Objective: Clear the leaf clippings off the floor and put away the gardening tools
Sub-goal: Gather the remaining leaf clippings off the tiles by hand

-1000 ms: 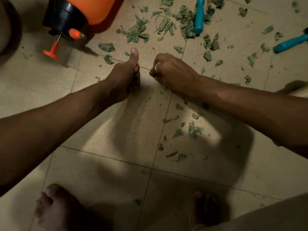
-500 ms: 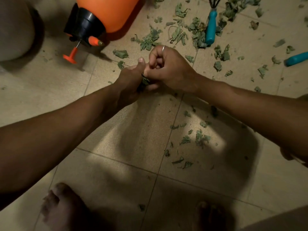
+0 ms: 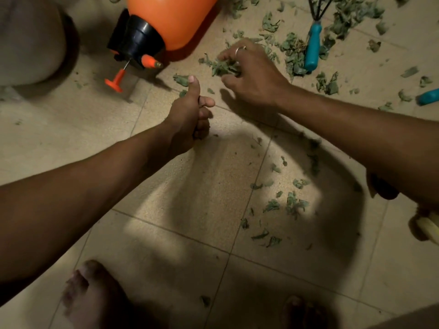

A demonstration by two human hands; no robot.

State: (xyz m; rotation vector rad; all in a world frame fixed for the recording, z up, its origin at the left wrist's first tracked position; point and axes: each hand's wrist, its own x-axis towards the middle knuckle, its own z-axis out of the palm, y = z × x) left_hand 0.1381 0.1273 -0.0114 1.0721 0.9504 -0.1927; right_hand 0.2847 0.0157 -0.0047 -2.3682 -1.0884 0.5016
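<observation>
1. I am standing barefoot at the near edge; my left foot (image 3: 95, 295) is showing plainly and my right foot (image 3: 306, 312) is sitting in deep shadow.
2. The floor (image 3: 166, 233) is spreading out under me in pale beige tiles with thin grout lines. The room is dim, and shadows of my arms are falling across a lit patch of tile.
3. Loose leaf clippings (image 3: 294, 203) are lying scattered in that lit patch, below my right forearm.
4. Something pale yellow (image 3: 427, 227) is poking in at the right edge; I cannot tell what it is.
5. My left hand (image 3: 190, 117) is hovering above the tile, fingers clenched into a fist and thumb sticking up. I cannot tell whether anything is inside.
6. My right hand (image 3: 251, 74), wearing a ring (image 3: 240, 49), is reaching further out, its fingers curling round a clump (image 3: 222, 67) of green clippings on the floor.
7. An orange sprayer (image 3: 171, 20) is lying on its side beyond my left hand, its black cap (image 3: 137, 41) and orange plunger (image 3: 114, 83) pointing towards me.
8. A hand rake (image 3: 312, 51) with a teal handle is lying among the thickest litter of clippings, beyond my right hand.
9. A second teal handle (image 3: 428, 97) is showing at the right edge.
10. A pale rounded shape (image 3: 28, 43) is filling the far left corner.
</observation>
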